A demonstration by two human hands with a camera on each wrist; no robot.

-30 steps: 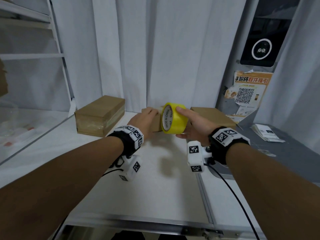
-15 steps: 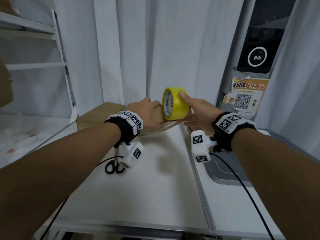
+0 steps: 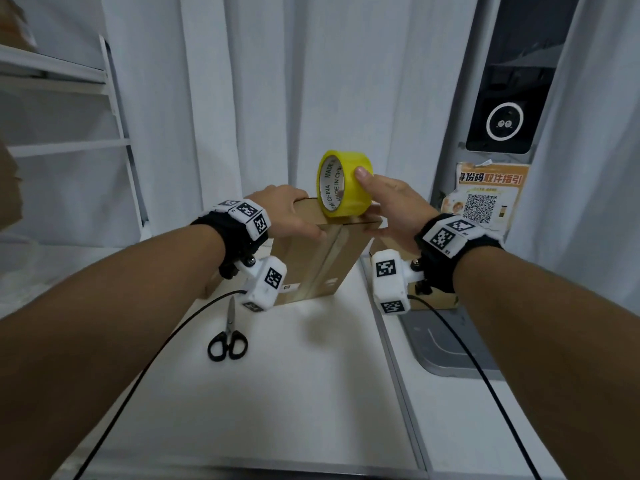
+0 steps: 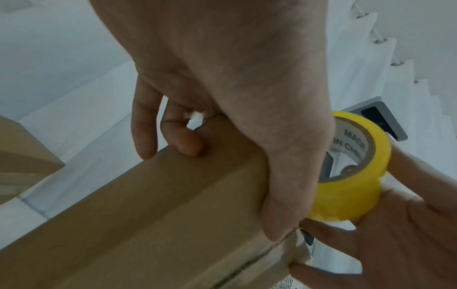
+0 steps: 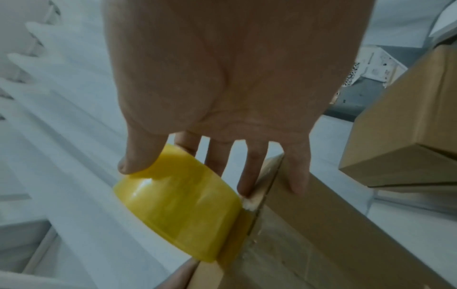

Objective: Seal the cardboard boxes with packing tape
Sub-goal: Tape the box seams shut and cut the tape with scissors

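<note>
A brown cardboard box (image 3: 304, 261) stands on end at the middle of the white table, with a glossy tape strip down the seam of its near face. My left hand (image 3: 294, 216) grips its top left corner, thumb along the near edge (image 4: 279, 215) and fingers (image 4: 183, 140) curled over the far side. The yellow tape roll (image 3: 346, 183) sits upright on the box's top end. My right hand (image 3: 370, 188) pinches the roll, thumb on its outer face (image 5: 138, 160). Its other fingers reach down behind the box (image 5: 321, 224). Tape leads from the roll (image 5: 183, 201) onto the box.
Black-handled scissors (image 3: 227, 341) lie on the table in front of the box, to its left. A second box (image 3: 212, 289) is behind my left wrist and a third (image 5: 408, 136) is to the right. A grey tray (image 3: 446, 351) is at right, white shelves (image 3: 69, 147) at left.
The box has been tipped up from lying flat to standing on its end. Both hands and the tape roll have risen with its top end.
</note>
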